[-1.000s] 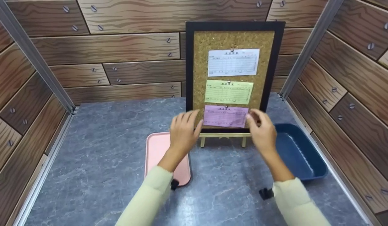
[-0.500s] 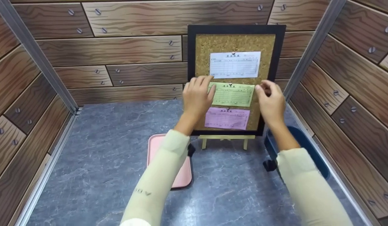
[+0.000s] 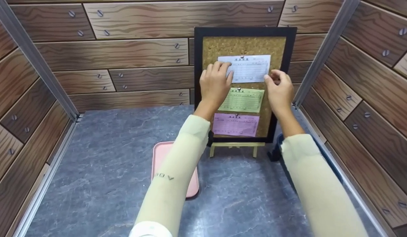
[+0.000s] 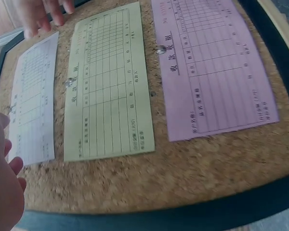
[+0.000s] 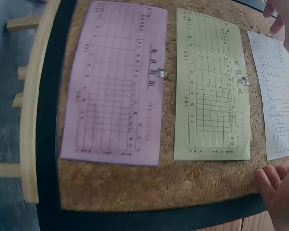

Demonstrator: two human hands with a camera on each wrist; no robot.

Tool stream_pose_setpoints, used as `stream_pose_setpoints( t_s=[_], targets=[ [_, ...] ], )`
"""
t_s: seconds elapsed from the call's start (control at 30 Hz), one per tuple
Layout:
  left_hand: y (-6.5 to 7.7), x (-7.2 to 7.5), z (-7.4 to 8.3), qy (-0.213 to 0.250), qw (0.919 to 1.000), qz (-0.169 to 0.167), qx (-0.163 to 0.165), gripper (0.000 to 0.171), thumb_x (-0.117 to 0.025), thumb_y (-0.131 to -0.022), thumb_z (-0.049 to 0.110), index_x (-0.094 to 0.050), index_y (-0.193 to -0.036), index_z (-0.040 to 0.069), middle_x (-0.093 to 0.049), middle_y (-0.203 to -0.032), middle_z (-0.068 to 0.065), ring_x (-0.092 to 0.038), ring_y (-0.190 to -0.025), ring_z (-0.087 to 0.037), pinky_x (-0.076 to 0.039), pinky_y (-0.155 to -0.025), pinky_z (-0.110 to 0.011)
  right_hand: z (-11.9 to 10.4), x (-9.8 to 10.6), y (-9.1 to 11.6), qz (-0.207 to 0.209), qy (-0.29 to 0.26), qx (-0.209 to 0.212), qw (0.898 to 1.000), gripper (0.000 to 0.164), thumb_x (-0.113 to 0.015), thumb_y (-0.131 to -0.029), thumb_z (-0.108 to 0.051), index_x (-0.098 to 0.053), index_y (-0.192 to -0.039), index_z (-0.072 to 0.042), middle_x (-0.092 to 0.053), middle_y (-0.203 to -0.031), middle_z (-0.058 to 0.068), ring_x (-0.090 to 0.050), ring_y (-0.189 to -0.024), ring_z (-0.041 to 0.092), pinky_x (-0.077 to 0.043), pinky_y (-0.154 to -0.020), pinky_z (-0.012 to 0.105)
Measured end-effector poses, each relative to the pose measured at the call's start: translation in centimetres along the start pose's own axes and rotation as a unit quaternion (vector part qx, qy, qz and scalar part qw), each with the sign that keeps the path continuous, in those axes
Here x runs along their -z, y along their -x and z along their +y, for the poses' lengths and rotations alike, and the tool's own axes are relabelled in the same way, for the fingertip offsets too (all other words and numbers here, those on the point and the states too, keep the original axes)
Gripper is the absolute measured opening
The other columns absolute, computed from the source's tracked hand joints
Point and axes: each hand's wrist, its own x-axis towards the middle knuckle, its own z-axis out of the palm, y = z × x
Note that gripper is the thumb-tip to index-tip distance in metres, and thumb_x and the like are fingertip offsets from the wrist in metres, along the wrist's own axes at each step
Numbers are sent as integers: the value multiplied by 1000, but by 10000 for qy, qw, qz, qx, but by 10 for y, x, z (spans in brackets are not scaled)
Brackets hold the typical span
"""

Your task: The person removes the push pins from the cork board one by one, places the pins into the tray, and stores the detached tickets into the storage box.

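A black-framed corkboard (image 3: 244, 45) stands upright with three printed receipt slips pinned on it. The white slip (image 3: 250, 69) is uppermost, the green slip (image 3: 245, 100) below it and the purple slip (image 3: 235, 125) lowest. A small clear pushpin (image 5: 161, 73) fixes the purple slip; another pushpin (image 4: 70, 83) fixes the green one. My left hand (image 3: 216, 83) is at the white slip's left side, hiding part of it, fingers loosely bent. At that slip's right edge, my right hand (image 3: 279, 91) has its fingers loosely curled with nothing visible in them. Whether either hand touches paper is unclear.
A small wooden easel (image 3: 238, 144) supports the board. On the grey marbled table (image 3: 107, 158), a pink tray (image 3: 192, 187) lies partly under my left arm. My right forearm covers most of a dark blue bin (image 3: 287, 172). Wood-patterned walls surround the table.
Both hands have risen along the board, from the purple slip past the green one to the white slip. All three slips stay pinned in place.
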Motion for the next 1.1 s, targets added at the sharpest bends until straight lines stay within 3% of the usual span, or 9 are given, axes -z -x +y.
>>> stream_pose_setpoints(
  t_s=[0.23, 0.47, 0.83, 1.1],
  targets=[
    [-21, -16, 17, -143, 9997, -188, -2, 32, -61, -98, 42, -69, -123, 24, -68, -118, 6, -63, -106, -14, -48, -85, -29, -5, -11, -8, 201, -390, -133, 9989, 33, -69, -94, -18, -66, -123, -3, -57, -107, 1, -55, -90, 7, -46, -84, 19],
    [-36, -25, 30, -491, 9982, -222, 264, 30, -60, -98, 43, -69, -123, 29, -67, -113, 9, -61, -104, -15, -47, -83, -30, -9, -18, -19, 448, -679, -207, 9965, 29, -72, -91, -12, -67, -116, 3, -49, -93, -5, -49, -88, 7, -41, -83, 18],
    [-43, -27, 33, -503, 9977, -263, 363, 23, -58, -100, 41, -70, -112, 27, -67, -108, 7, -62, -100, -16, -50, -79, -30, -11, -16, -21, 512, -1021, -396, 9927, 18, -71, -91, -8, -64, -105, 1, -54, -90, -5, -52, -86, 8, -44, -82, 20],
    [-45, -26, 33, -416, 9977, -305, 435, 19, -60, -98, 41, -69, -106, 27, -67, -104, 8, -61, -99, -14, -50, -78, -29, -8, -16, -19, 506, -1512, -263, 9869, 22, -67, -91, -1, -58, -111, -1, -56, -84, -5, -54, -83, 7, -46, -76, 21]
  ],
)
